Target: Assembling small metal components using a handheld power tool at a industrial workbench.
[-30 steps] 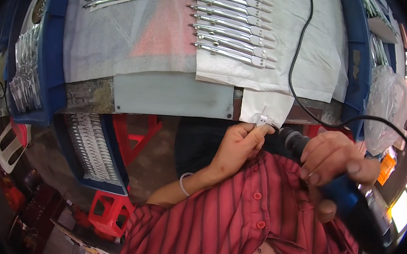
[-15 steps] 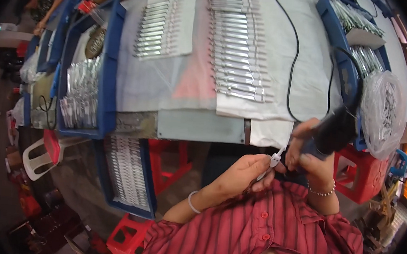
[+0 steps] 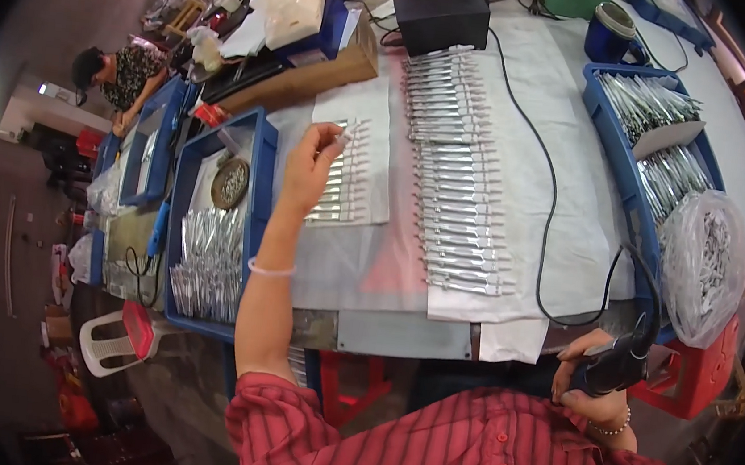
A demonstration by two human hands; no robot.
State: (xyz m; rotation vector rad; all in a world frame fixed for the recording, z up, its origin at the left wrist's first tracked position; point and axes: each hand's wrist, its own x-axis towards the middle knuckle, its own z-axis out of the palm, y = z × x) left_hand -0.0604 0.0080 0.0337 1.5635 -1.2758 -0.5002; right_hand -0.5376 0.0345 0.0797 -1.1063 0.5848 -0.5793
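Note:
My left hand [image 3: 311,173] reaches over the shorter row of slim metal pieces [image 3: 340,192], which lie side by side on a white sheet. Its thumb and fingers are pinched together at the row's far end, and what sits between the fingertips is too small to make out. Low by the table's front edge, my right hand [image 3: 596,406] is wrapped around a black corded electric screwdriver [image 3: 612,368]. A longer row of silvery metal pieces [image 3: 460,207] lies on white cloth between the hands.
On the left stands a blue bin [image 3: 261,181] with bagged parts and a round dish [image 3: 231,185]. To the right are a blue bin [image 3: 620,171] of metal parts and a clear plastic bag [image 3: 706,265]. A black cable [image 3: 547,173] crosses the cloth from a black box [image 3: 440,19].
My left hand has gone from beside the screwdriver, where it held a small white piece, out to the shorter row. My right hand still grips the screwdriver. The view has tilted upward.

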